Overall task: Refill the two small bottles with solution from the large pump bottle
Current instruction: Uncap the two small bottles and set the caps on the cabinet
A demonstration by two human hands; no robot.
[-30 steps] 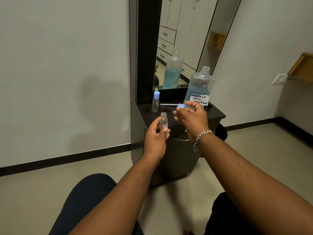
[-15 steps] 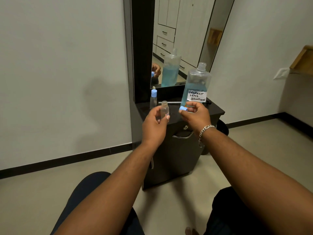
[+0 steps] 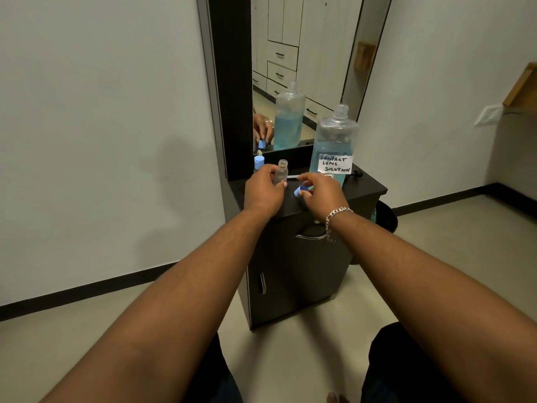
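Note:
My left hand (image 3: pixel 263 191) grips a small clear bottle (image 3: pixel 281 172) with its mouth uncapped, upright just over the dark cabinet top (image 3: pixel 363 191). My right hand (image 3: pixel 321 194) pinches that bottle's blue cap (image 3: pixel 300 189) low over the cabinet top. A second small bottle with a blue cap (image 3: pixel 259 163) stands behind my left hand, mostly hidden. The large clear bottle (image 3: pixel 334 144), half full of blue liquid and labelled "contact lens solution", stands at the back right with no pump on its neck.
A thin white tube (image 3: pixel 292 176) lies on the cabinet between the bottles. A tall mirror (image 3: pixel 305 68) rises behind the cabinet and reflects the large bottle and a hand. A dark bin (image 3: pixel 386 216) stands on the floor to the right. My knees show below.
Both hands have moved forward and down over the cabinet top. The right hand has lowered the blue cap close to the surface, and the left hand has brought the open bottle down beside it.

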